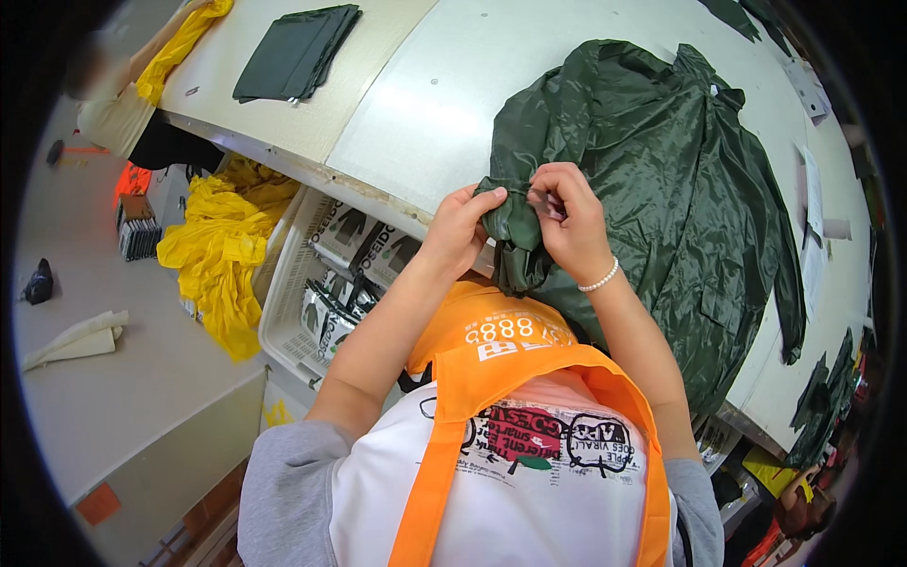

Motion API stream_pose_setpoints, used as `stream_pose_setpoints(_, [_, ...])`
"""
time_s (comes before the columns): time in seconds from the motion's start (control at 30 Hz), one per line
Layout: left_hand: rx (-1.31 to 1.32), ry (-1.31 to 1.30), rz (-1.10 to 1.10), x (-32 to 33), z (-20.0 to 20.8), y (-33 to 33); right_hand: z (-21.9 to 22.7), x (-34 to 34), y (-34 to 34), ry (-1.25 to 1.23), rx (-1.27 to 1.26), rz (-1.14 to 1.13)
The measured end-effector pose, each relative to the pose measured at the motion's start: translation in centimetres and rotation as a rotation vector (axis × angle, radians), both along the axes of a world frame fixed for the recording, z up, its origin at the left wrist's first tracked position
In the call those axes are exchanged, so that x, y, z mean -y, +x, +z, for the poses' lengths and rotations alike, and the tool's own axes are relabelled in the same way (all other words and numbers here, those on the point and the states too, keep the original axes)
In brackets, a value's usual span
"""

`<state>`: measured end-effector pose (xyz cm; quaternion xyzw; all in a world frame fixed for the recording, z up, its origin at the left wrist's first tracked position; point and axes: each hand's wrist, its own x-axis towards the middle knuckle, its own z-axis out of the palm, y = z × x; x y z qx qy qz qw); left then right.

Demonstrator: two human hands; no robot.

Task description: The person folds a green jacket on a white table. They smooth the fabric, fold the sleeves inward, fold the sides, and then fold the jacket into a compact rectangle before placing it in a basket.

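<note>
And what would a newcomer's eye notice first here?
Probably the large dark green jacket on the table, right of centre, with the left hand gripping a fold and the right hand close by. Then the orange apron below them, and the yellow cloth heaped at left.

**Garment workshop, several people at work**

Long pale worktop (416,104) with big dark green coat (661,198) spread on it, neat stack of folded dark green pieces (298,52) farther along. Yellow clothes (213,231) heaped beside white plastic crate (286,352) holding printed packets (328,317). Co-worker (115,121) at upper left handling yellow cloth (181,49); another person (803,510) at lower right. Camera wearer in orange apron (439,463). Sewing or packing shop, cannot tell which.
</note>
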<state>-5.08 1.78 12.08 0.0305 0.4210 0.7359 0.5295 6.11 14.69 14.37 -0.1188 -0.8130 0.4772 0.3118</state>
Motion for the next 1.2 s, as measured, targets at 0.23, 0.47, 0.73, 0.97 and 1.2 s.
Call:
stream_pose_setpoints(0.23, [-0.030, -0.108, 0.057, -0.2, 1.2, 0.4, 0.6, -1.5, 0.5, -0.049, 0.082, 0.010])
stream_pose_setpoints(0.47, [-0.093, -0.141, -0.036, -0.8, 1.0, 0.8, 0.0, -0.9, 0.4, -0.021, 0.066, 0.000])
stream_pose_setpoints(0.73, [0.029, -0.126, 0.001, -1.7, 2.8, 0.9, 0.9, -2.1, 1.9, -0.154, 0.096, -0.079])
stream_pose_setpoints(0.97, [0.044, -0.082, -0.007, -2.4, 2.8, 0.6, 2.1, -2.2, 4.0, 0.080, 0.229, -0.077])
stream_pose_setpoints(1.2, [-0.013, -0.088, -0.064, -2.6, 3.3, 0.9, 2.5, -2.2, 3.2, 0.203, 0.187, -0.086])
